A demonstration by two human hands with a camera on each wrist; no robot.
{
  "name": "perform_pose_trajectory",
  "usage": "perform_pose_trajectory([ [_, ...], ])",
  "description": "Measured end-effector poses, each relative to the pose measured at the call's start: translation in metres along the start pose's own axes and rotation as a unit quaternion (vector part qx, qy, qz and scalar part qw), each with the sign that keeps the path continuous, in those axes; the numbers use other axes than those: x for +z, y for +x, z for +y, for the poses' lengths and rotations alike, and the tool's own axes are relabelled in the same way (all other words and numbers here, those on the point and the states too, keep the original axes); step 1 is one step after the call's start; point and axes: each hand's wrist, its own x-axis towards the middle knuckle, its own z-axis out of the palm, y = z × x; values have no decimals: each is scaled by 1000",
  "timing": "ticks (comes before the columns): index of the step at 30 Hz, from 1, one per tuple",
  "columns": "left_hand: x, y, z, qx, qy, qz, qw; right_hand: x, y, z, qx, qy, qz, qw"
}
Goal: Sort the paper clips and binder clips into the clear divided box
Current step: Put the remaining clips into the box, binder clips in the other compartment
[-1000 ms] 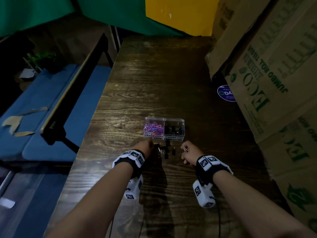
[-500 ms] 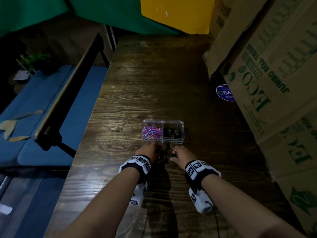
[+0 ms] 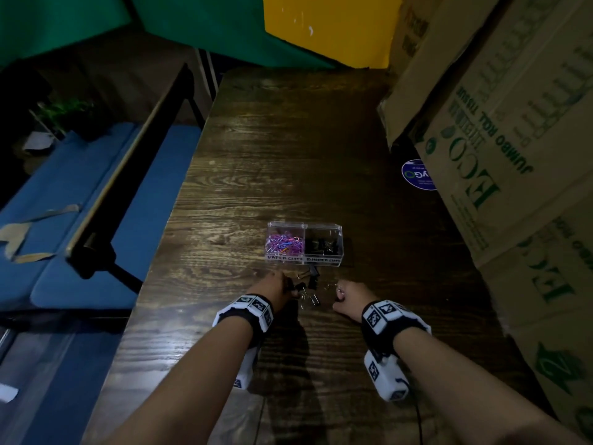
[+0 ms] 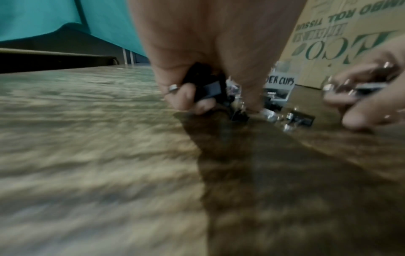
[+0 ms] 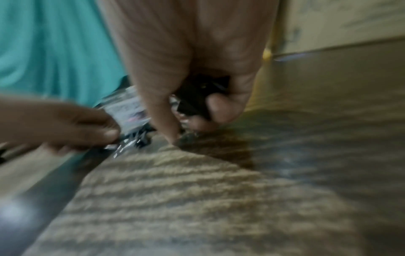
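The clear divided box stands on the wooden table, with coloured paper clips in its left compartment and black binder clips in its right. Several loose binder clips lie just in front of it. My left hand is at the left edge of this pile. In the left wrist view its curled fingers grip a black binder clip. My right hand is to the right of the pile. Its curled fingers hold a black binder clip.
Stacked cardboard cartons line the table's right side, with a blue round sticker at their foot. The table's left edge drops to a blue cushioned bench. Bare tabletop lies beyond the box.
Half a second ago both hands were close together over the loose clips. The right hand has since drawn away to the right; the left hand stays at the pile.
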Motion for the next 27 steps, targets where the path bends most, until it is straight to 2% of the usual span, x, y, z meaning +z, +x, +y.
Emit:
perform_pose_trajectory([
  [4,7,-1,-8,21,16,3,1000,-3,1,-1,5,77,14,997],
  [7,5,-1,-6,24,47,3,999,0,1,-10,-33,98,17,994],
  [10,3,-4,-3,26,33,11,999,7,-1,-25,-79,14,16,997],
  [14,3,-6,-8,7,-70,18,997,20,-3,-32,-108,-145,18,983],
  [17,0,-7,-12,-11,-105,6,994,24,-4,-22,-93,-141,20,985],
  [22,-7,-5,-18,-20,-69,-2,997,16,-10,-4,-77,-67,34,994],
  [25,-9,-6,-21,-20,-56,11,998,10,-11,-2,-69,-71,55,994],
  [27,-8,-9,-23,-9,-24,8,1000,9,-10,-3,-56,-87,40,994],
])
